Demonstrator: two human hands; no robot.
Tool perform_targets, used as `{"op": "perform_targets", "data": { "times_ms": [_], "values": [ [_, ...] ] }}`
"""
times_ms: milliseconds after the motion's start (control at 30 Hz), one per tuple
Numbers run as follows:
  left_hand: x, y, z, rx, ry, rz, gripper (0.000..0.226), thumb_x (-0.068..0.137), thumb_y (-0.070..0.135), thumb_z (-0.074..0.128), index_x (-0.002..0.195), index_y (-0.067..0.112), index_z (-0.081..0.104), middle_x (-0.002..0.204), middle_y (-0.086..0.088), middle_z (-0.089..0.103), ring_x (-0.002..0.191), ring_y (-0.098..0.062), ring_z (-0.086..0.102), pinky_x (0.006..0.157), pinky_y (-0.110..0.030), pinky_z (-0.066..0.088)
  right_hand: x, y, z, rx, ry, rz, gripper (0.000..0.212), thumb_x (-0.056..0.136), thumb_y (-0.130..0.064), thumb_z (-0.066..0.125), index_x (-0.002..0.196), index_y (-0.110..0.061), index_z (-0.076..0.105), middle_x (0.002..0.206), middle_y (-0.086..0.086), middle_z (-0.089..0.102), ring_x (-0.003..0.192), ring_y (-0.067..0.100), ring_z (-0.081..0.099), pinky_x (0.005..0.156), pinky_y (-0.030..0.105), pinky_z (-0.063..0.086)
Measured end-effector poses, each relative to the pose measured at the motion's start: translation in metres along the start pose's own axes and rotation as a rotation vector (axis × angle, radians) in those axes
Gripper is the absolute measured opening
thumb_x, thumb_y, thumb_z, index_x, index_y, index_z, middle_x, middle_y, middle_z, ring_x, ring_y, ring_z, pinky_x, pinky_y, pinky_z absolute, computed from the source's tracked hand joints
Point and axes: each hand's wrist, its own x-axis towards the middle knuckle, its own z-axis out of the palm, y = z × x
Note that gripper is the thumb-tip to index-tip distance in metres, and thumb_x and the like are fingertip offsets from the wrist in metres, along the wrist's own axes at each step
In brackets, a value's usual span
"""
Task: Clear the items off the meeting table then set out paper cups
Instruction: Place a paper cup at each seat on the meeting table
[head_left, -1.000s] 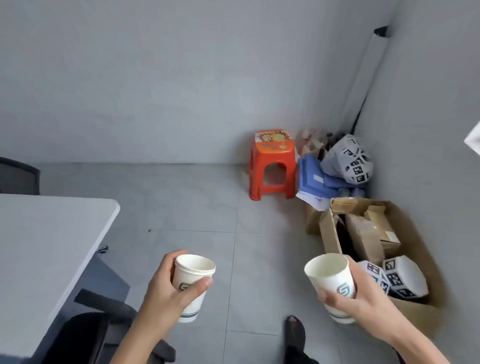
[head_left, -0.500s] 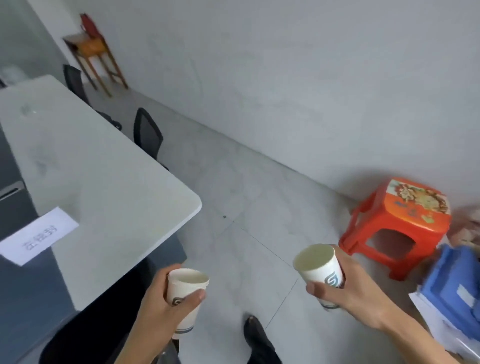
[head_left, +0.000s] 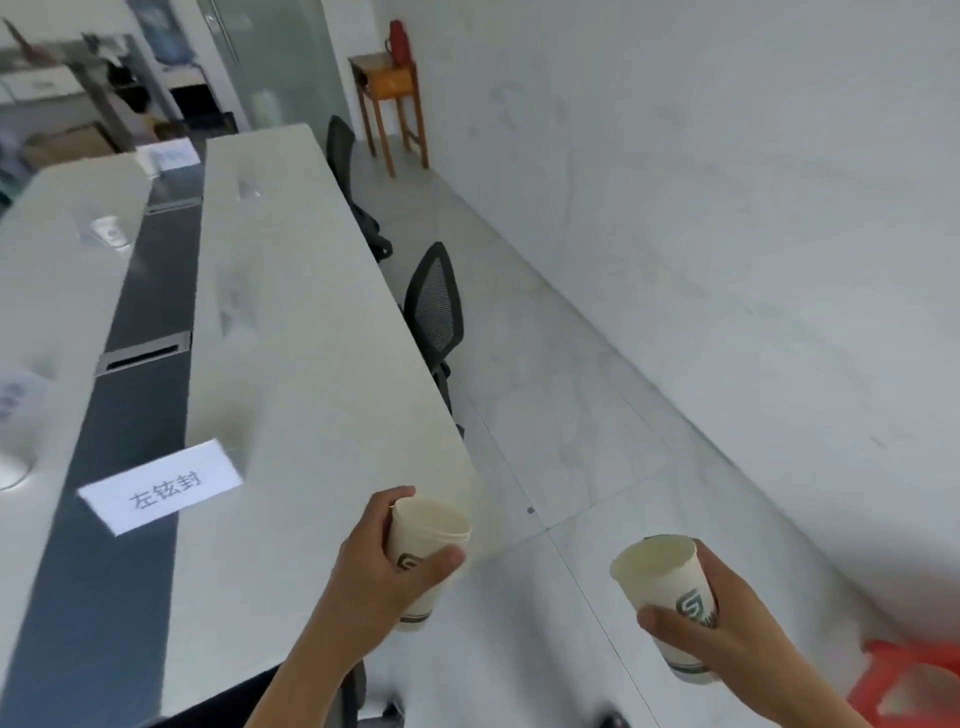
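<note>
1. Right hand (head_left: 727, 629): fingers and thumb wrapped round the right cup (head_left: 670, 597), which is tilted above the floor, right of the counter (head_left: 291, 364) and apart from it. A red stool (head_left: 914, 680) shows at the near right corner.
2. Left hand (head_left: 374, 577): thumb and fingers curled round the left cup (head_left: 426, 545), upright at the counter's near right edge.
3. Card (head_left: 161, 486): white, printed, on the counter's dark centre strip, left of the left hand.
4. Chair (head_left: 434, 306): black mesh, at the counter's right side.
5. Far cup (head_left: 111, 234): blurred, on the counter's left half.
6. Wooden stand (head_left: 392, 98): by the far wall.
</note>
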Motion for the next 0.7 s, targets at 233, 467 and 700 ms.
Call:
{"op": "perform_targets", "data": {
  "times_ms": [233, 467, 700],
  "values": [
    [0.058, -0.017, -0.039, 0.008, 0.32, -0.184, 0.066, 0.061, 0.04, 0.089, 0.114, 0.041, 0.049, 0.103, 0.007, 0.067, 0.089, -0.007, 0.065, 0.071, -0.022, 0.052, 0.174, -0.032, 0.016, -0.014, -0.302, -0.069, 0.065, 0.055, -0.063, 0.073, 0.107, -0.026, 0.063, 0.086, -0.002, 0.073, 0.073, 0.009, 0.069, 0.062, 0.016, 0.053],
    [0.084, -0.009, -0.061, -0.03, 0.591, -0.309, 0.066, 0.066, 0.035, 0.087, 0.119, 0.041, 0.047, 0.103, 0.007, 0.069, 0.091, -0.01, 0.068, 0.076, -0.027, 0.056, 0.319, -0.096, 0.081, -0.121, -0.619, -0.188, 0.063, 0.054, -0.073, 0.07, 0.099, -0.029, 0.064, 0.084, -0.007, 0.071, 0.07, 0.007, 0.066, 0.059, 0.019, 0.054],
    [0.071, -0.035, -0.089, -0.12, 0.798, -0.48, 0.067, 0.065, 0.037, 0.087, 0.12, 0.037, 0.049, 0.103, 0.005, 0.069, 0.087, -0.002, 0.067, 0.066, -0.016, 0.051, 0.391, -0.137, 0.196, -0.225, -0.803, -0.264, 0.059, 0.055, -0.085, 0.063, 0.094, -0.04, 0.062, 0.083, -0.006, 0.07, 0.073, 0.012, 0.067, 0.066, 0.034, 0.056]
  ]
}}
